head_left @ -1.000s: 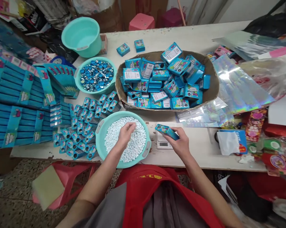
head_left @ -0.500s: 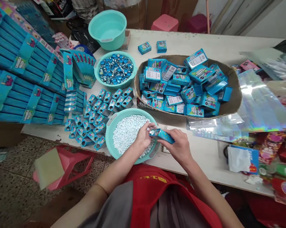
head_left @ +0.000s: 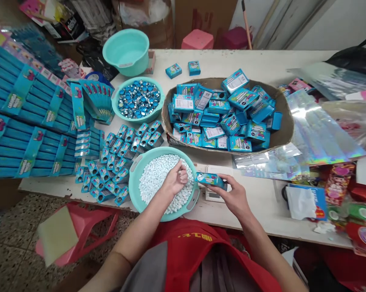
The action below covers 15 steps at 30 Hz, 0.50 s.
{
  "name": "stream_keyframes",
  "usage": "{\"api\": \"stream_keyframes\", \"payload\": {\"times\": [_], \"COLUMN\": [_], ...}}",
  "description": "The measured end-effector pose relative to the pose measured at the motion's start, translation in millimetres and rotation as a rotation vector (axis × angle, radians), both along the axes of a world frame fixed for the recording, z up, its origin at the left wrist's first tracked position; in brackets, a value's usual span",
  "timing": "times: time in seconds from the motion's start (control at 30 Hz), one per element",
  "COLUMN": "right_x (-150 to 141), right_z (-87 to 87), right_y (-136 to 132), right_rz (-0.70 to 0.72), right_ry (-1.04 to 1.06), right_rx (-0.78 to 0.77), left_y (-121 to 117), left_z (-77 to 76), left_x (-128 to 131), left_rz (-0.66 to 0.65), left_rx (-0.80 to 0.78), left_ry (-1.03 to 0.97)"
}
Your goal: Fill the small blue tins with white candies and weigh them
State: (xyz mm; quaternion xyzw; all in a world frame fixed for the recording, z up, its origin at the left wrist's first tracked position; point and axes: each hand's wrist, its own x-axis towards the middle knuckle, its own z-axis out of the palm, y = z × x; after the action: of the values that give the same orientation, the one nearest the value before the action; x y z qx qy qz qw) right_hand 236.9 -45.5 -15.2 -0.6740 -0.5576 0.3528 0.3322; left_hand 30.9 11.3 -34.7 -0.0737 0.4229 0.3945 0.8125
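Note:
My right hand (head_left: 235, 194) grips a small blue candy box (head_left: 211, 179) by its right end, tilted so that its left end points at the bowl. White shows at the box's left end. Curled fingers close my left hand (head_left: 176, 177), which hangs over the white candies (head_left: 155, 172); what it holds, if anything, is hidden. These candies fill a turquoise bowl (head_left: 133, 180) at the table's front edge. Beneath the box, partly covered by it, lies a white digital scale (head_left: 212, 196).
Behind the bowl stands a cardboard tray (head_left: 287, 138) heaped with blue boxes. Several upright boxes (head_left: 110, 161) with round holes crowd the left, near a bowl of metal caps (head_left: 139, 99). Stacked display boxes (head_left: 27, 117) rise at far left; shiny plastic sheets (head_left: 313, 125) lie right.
My left hand first rose from the candies to the box's open end with candies in its fingers. Now it is back over the bowl, curled, and the box has moved slightly away from it.

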Motion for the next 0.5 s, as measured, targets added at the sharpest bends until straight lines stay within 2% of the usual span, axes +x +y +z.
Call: {"api": "stream_keyframes", "payload": {"times": [0.07,0.13,0.23,0.3,0.37,0.43,0.5], "right_x": [14.2,28.0,42.1,46.1,47.4,48.8,52.3], "right_z": [-13.7,-32.6,-61.5,-74.8,-80.9,-80.9,-77.2], "right_y": [-6.3,-11.9,-18.2,-22.4,-27.6,-34.3,-41.7], "right_rz": [-0.089,-0.157,-0.231,-0.261,-0.278,-0.293,-0.311], "right_ry": [0.103,0.199,0.26,0.252,0.219,0.175,0.147], "right_rx": [-0.062,-0.079,-0.069,-0.079,-0.09,-0.088,-0.064], "left_y": [3.7,14.1,47.8,80.4,115.0,146.1,170.7], "left_z": [4.1,9.4,17.8,23.6,30.6,38.3,44.1], "left_x": [-12.1,-22.3,-29.0,-27.9,-24.3,-19.4,-13.4], "left_rz": [-0.039,-0.057,-0.125,-0.213,-0.339,-0.463,-0.577], "left_rx": [0.116,0.259,0.453,0.604,0.74,0.77,0.727], "left_ry": [0.046,0.198,0.523,0.844,1.263,1.672,1.983]}}
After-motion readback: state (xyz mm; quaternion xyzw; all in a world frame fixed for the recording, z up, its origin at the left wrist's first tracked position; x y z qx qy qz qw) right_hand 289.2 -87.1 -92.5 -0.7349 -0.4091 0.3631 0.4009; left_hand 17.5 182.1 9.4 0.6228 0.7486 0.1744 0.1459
